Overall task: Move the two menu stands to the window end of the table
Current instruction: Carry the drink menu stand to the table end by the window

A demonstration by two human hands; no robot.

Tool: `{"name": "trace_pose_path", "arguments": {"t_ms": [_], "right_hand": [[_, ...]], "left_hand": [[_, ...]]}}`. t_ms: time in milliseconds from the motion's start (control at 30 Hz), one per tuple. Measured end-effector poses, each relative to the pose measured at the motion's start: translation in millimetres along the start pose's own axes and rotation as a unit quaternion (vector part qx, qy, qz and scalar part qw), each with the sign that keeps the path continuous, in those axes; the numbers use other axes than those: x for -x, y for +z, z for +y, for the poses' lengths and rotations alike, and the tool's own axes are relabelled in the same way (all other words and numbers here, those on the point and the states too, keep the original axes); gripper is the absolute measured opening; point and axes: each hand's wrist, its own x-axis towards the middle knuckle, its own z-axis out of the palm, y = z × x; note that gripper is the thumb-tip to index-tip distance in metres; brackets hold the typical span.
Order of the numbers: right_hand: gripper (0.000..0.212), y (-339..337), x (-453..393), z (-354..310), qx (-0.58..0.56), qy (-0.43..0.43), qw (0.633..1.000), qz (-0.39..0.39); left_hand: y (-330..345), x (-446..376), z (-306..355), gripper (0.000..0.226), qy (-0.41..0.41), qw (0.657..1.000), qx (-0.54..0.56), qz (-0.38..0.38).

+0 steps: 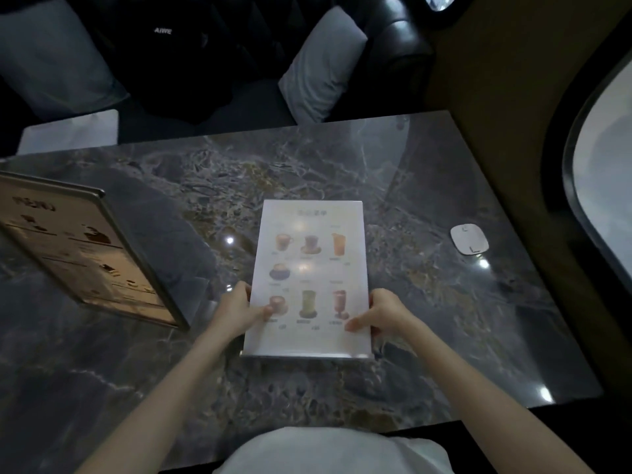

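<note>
A clear acrylic menu stand (309, 261) with a white sheet of drink pictures stands in the middle of the dark marble table (427, 319), its base near me. My left hand (239, 311) grips its lower left edge, thumb on the front. My right hand (379, 314) grips its lower right edge the same way. A second menu stand (78, 254), dark-framed with a beige sheet, stands tilted at the table's left side, apart from both hands. The window (608, 186) is at the right.
A small white rounded device (469, 239) lies on the table near the window end. Beyond the far edge is a dark sofa with grey cushions (323, 68) and a black garment (178, 53). The wall runs along the table's right edge.
</note>
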Motion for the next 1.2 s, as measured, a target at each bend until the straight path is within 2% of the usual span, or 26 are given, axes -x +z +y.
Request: {"name": "trace_pose_path", "arguments": {"t_ms": [133,300,500,667,767,967,1200], "right_hand": [[0.044,-29,6,3,-0.034,-0.049,0.998,0.002],[0.048,-76,18,7,-0.074,-0.130,0.988,0.049],[0.029,-140,35,30,-0.110,-0.144,0.978,0.103],[0.029,-174,55,64,-0.186,-0.190,0.949,0.171],[0.027,-181,63,87,-0.186,-0.202,0.929,0.248],[0.024,-186,80,125,-0.148,-0.203,0.880,0.403],[0.021,-185,81,163,-0.165,-0.168,0.836,0.496]], "left_hand": [[-2,-7,31,0.055,0.055,0.998,-0.031,0.013],[7,-8,88,0.057,0.124,0.991,-0.003,0.047],[34,-16,162,0.050,0.193,0.979,0.020,0.069],[63,-18,229,0.051,0.240,0.967,0.082,0.033],[82,-18,265,0.049,0.271,0.957,0.104,0.007],[125,-12,328,0.039,0.350,0.935,0.054,-0.004],[168,-4,378,0.041,0.367,0.924,0.049,-0.096]]}}
